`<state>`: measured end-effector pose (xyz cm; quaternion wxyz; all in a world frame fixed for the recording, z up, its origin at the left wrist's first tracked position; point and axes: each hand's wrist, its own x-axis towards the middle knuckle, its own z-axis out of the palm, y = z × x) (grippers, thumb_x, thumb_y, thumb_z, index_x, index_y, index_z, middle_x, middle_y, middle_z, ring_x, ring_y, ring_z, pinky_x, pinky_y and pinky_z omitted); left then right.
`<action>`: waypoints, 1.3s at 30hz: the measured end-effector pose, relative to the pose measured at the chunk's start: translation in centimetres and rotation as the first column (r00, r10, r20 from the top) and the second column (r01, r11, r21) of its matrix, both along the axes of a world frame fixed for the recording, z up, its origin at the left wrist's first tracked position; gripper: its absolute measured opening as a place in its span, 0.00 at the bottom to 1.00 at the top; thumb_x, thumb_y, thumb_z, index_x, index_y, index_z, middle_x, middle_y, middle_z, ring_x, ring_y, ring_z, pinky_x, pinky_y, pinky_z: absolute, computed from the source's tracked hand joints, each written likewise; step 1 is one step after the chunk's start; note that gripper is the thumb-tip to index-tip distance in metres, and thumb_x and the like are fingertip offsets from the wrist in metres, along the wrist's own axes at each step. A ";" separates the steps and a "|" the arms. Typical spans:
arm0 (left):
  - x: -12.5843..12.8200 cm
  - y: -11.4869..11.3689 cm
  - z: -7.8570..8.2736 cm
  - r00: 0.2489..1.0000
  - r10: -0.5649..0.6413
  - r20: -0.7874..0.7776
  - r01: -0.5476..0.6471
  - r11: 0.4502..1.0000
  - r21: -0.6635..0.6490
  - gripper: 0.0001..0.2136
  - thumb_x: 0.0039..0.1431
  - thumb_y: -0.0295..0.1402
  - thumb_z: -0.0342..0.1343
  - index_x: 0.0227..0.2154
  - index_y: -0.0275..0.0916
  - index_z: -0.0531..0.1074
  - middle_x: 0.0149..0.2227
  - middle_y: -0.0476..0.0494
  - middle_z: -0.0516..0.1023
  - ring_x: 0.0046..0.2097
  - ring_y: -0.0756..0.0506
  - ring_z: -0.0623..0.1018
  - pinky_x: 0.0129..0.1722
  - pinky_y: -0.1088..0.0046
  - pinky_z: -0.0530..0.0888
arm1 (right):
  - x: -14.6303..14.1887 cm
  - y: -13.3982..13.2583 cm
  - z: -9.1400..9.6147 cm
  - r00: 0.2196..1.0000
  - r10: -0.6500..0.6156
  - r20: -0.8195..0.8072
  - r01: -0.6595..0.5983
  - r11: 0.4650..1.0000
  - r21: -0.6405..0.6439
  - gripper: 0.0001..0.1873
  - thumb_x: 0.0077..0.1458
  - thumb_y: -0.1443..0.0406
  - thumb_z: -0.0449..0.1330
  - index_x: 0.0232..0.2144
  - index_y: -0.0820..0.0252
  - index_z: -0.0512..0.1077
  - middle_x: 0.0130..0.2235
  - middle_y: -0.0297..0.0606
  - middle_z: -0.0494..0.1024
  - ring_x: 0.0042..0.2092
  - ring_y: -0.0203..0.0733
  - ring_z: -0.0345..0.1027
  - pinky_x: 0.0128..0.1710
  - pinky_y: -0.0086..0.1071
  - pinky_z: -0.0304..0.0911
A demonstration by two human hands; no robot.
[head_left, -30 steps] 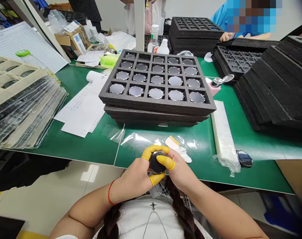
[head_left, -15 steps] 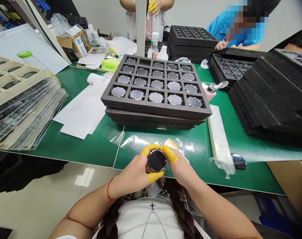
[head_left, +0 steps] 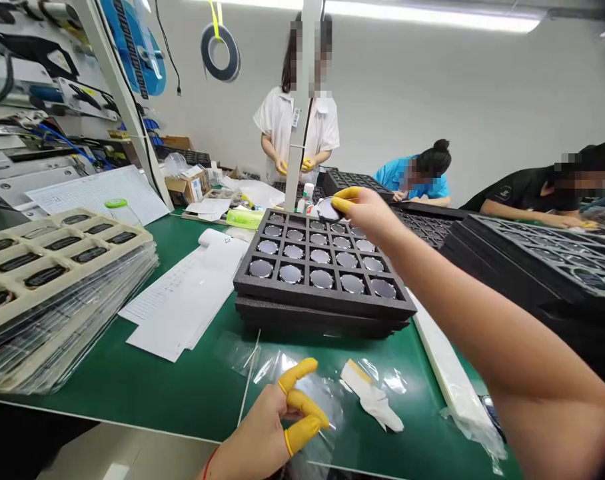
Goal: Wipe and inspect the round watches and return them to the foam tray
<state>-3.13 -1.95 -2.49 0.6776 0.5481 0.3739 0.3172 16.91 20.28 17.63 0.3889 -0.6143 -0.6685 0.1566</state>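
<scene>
My right hand (head_left: 358,203), with yellow finger cots, pinches a round watch face (head_left: 330,208) with a shiny rim. It is above the far part of a black foam tray (head_left: 322,301). The tray's square compartments hold several similar round watch faces (head_left: 322,279), and more foam is stacked beneath it. Near the front edge of the table is my left hand (head_left: 282,420), also in yellow finger cots. Its index finger is raised, while thumb and middle fingertips come together at a piece of clear plastic film (head_left: 327,448). What lies between those fingertips is partly hidden.
Left are stacked plastic trays (head_left: 107,267) and paper sheets (head_left: 192,293). A crumpled white wipe (head_left: 375,397) lies in front of the foam, with a long white wrapped block (head_left: 447,367) at right. Other foam stacks (head_left: 522,287) stand farther right. Several co-workers are beyond the table.
Both hands were together around the watch face near my body. My right hand has carried it forward and up over the foam tray; the left has let go of it. The view has tilted upward.
</scene>
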 end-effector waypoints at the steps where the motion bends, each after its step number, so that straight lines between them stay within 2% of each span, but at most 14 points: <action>1: -0.2 0.0 -0.1 1.000 0.017 -0.005 -0.018 1.000 -0.015 0.34 0.53 0.49 0.62 0.60 0.43 0.62 0.42 0.40 0.81 0.44 0.41 0.79 0.52 0.62 0.72 | -0.9 2.6 -0.5 0.999 -0.025 0.029 0.025 1.000 0.004 0.12 0.59 0.66 0.59 0.44 0.66 0.73 0.41 0.43 0.79 0.41 0.41 0.72 0.43 0.35 0.67; 4: -1.0 0.3 -0.8 0.996 0.084 -0.003 -0.084 0.995 -0.060 0.35 0.50 0.53 0.62 0.59 0.44 0.64 0.43 0.40 0.80 0.45 0.41 0.79 0.54 0.61 0.70 | -3.3 8.2 -2.7 0.987 -0.096 0.132 0.097 0.995 -0.001 0.13 0.60 0.64 0.59 0.46 0.65 0.71 0.47 0.44 0.76 0.46 0.44 0.71 0.47 0.41 0.68; 7: -2.0 0.9 -1.8 0.997 0.080 0.001 -0.080 0.992 -0.102 0.36 0.47 0.53 0.64 0.58 0.43 0.65 0.44 0.39 0.80 0.46 0.39 0.79 0.54 0.59 0.70 | -4.4 11.6 -5.1 0.966 -0.114 0.230 0.123 0.992 -0.025 0.17 0.62 0.60 0.58 0.51 0.60 0.69 0.52 0.43 0.72 0.49 0.45 0.70 0.47 0.45 0.69; 10: -3.0 1.7 -2.6 0.998 0.063 -0.008 -0.064 0.983 -0.173 0.33 0.44 0.50 0.67 0.54 0.46 0.69 0.42 0.42 0.79 0.45 0.40 0.79 0.53 0.59 0.71 | -4.6 14.0 -6.8 0.945 -0.049 0.324 0.081 0.993 -0.086 0.17 0.62 0.60 0.58 0.51 0.60 0.68 0.52 0.43 0.72 0.48 0.45 0.70 0.47 0.45 0.69; 14: -3.5 2.7 -3.2 0.996 0.081 0.028 -0.071 0.965 -0.253 0.28 0.43 0.48 0.68 0.50 0.50 0.72 0.36 0.46 0.78 0.43 0.41 0.78 0.51 0.60 0.72 | -4.1 16.2 -8.2 0.894 0.079 0.441 0.007 0.982 -0.191 0.17 0.62 0.60 0.58 0.51 0.61 0.68 0.52 0.43 0.72 0.48 0.45 0.70 0.46 0.44 0.69; 18: -3.0 3.3 -3.7 0.989 0.143 0.050 -0.116 0.928 -0.353 0.28 0.40 0.47 0.70 0.46 0.49 0.74 0.34 0.46 0.77 0.41 0.42 0.78 0.48 0.60 0.73 | -3.8 16.9 -8.9 0.817 0.154 0.556 -0.028 0.973 -0.229 0.17 0.62 0.60 0.58 0.51 0.61 0.68 0.52 0.43 0.72 0.48 0.45 0.70 0.46 0.44 0.69; 21: -2.9 3.5 -4.2 0.983 0.175 0.050 -0.138 0.895 -0.424 0.27 0.41 0.45 0.70 0.46 0.46 0.74 0.37 0.45 0.76 0.42 0.42 0.77 0.50 0.59 0.72 | -4.0 16.5 -8.9 0.749 0.177 0.639 -0.043 0.975 -0.219 0.17 0.62 0.60 0.58 0.51 0.61 0.68 0.52 0.43 0.72 0.48 0.45 0.70 0.47 0.45 0.69; 26: -3.5 3.2 -4.0 0.984 0.162 -0.070 -0.175 0.841 -0.512 0.30 0.38 0.43 0.72 0.47 0.44 0.72 0.42 0.44 0.76 0.46 0.42 0.76 0.54 0.57 0.69 | -5.5 15.7 -7.9 0.682 0.108 0.724 -0.048 0.994 -0.102 0.17 0.62 0.60 0.58 0.52 0.60 0.68 0.54 0.44 0.70 0.50 0.46 0.69 0.49 0.46 0.68; 29: -3.7 3.1 -3.0 0.990 0.125 -0.065 -0.140 0.861 -0.490 0.34 0.37 0.45 0.72 0.51 0.44 0.70 0.45 0.42 0.75 0.48 0.42 0.75 0.56 0.59 0.68 | -7.4 16.0 -7.6 0.692 0.069 0.719 -0.033 0.997 -0.063 0.17 0.62 0.60 0.57 0.51 0.59 0.68 0.54 0.44 0.70 0.51 0.46 0.69 0.49 0.46 0.68; 32: -3.5 3.1 -2.4 0.990 0.130 -0.050 -0.138 0.891 -0.433 0.36 0.40 0.50 0.69 0.53 0.44 0.69 0.48 0.40 0.75 0.49 0.42 0.76 0.56 0.60 0.68 | -9.8 16.3 -8.3 0.724 0.037 0.689 0.027 0.996 -0.082 0.18 0.62 0.60 0.58 0.52 0.60 0.68 0.53 0.43 0.71 0.49 0.46 0.70 0.48 0.45 0.69; 36: -3.0 3.3 -2.7 0.978 0.130 0.166 -0.089 0.968 -0.234 0.33 0.50 0.51 0.62 0.55 0.40 0.67 0.43 0.38 0.80 0.45 0.44 0.79 0.53 0.62 0.70 | -11.7 16.3 -9.7 0.780 -0.030 0.625 0.109 0.990 -0.088 0.18 0.62 0.60 0.58 0.52 0.62 0.68 0.52 0.44 0.72 0.48 0.46 0.70 0.46 0.45 0.69; 39: -2.8 3.6 -2.8 0.974 0.130 0.187 -0.095 0.978 -0.187 0.30 0.51 0.51 0.62 0.54 0.39 0.67 0.41 0.38 0.81 0.43 0.44 0.79 0.51 0.65 0.71 | -11.6 16.0 -9.7 0.816 -0.066 0.574 0.130 0.989 -0.071 0.18 0.62 0.59 0.58 0.51 0.61 0.68 0.52 0.43 0.72 0.48 0.45 0.70 0.47 0.45 0.69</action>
